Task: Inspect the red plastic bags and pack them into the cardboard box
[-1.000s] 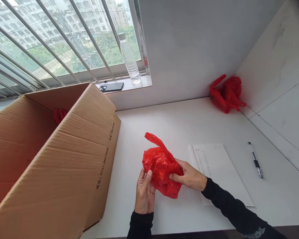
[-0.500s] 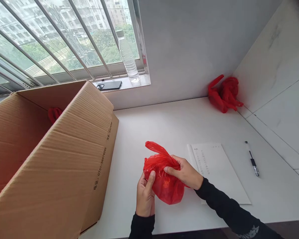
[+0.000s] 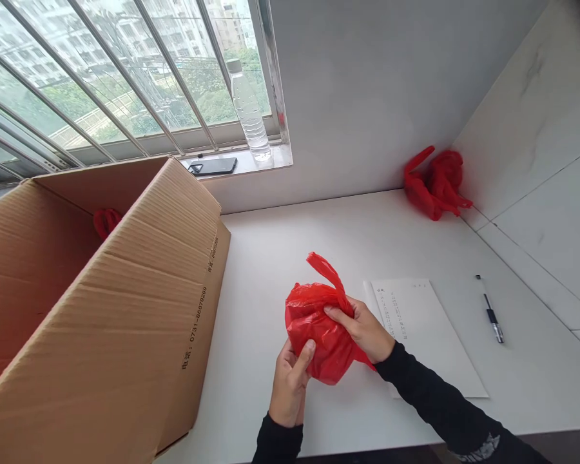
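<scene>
A crumpled red plastic bag (image 3: 319, 322) is held above the white table (image 3: 290, 258), between both of my hands. My left hand (image 3: 290, 380) grips its lower left side, thumb pressed on the plastic. My right hand (image 3: 365, 328) pinches the gathered top on the right, where a loose handle loop sticks up. What is inside the bag cannot be seen.
A large open cardboard box (image 3: 101, 290) fills the left, with something red (image 3: 105, 221) inside. A printed sheet (image 3: 425, 328) and a pen (image 3: 490, 317) lie to the right. Another red bag (image 3: 437, 183) sits in the far corner. A water bottle (image 3: 249, 109) and phone (image 3: 212, 166) rest on the windowsill.
The bag has turned and shifted slightly right in my hands; its handle loop now points up. My left hand moved lower under the bag, and my right hand regripped near the top.
</scene>
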Available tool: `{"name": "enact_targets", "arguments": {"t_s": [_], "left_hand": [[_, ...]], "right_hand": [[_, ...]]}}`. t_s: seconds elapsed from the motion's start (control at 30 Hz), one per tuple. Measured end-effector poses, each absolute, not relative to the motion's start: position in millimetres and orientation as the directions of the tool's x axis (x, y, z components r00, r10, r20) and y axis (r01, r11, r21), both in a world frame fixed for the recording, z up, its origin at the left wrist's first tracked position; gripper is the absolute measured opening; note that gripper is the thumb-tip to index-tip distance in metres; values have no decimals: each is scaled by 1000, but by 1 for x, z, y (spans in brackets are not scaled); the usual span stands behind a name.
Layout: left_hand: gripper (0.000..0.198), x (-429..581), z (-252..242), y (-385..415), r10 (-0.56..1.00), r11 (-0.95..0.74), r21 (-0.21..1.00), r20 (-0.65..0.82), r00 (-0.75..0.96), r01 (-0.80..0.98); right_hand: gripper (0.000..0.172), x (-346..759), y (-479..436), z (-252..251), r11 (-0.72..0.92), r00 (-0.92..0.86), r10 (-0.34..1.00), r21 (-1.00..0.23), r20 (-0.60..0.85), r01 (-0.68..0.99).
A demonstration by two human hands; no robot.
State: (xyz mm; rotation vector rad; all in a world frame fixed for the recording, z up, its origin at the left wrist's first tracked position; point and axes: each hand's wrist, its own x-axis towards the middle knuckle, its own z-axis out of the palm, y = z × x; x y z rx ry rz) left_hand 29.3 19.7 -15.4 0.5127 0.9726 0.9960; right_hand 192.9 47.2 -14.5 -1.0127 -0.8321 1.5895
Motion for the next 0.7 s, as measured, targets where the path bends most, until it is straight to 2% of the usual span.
{"name": "enact_targets", "arguments": {"t_s": [0.17, 0.27, 0.5, 0.7], "left_hand": [[46, 26, -15, 28, 907, 418, 820, -400, 132, -390], [45, 24, -14, 30, 909, 415, 830, -400, 121, -373], [44, 20, -19, 33, 895, 438, 803, -429, 118, -403], [44, 17, -20, 36, 904, 423, 814, -411, 119, -399]], "right_hand": [[36, 196, 41, -13, -285, -270, 941, -910, -205, -303], [37, 196, 38, -17, -265, -265, 944, -929, -195, -260], [30, 197, 38, -14, -242, -270, 949, -927, -164, -288], [39, 192, 37, -14, -219, -268, 953, -935, -143, -280]]}}
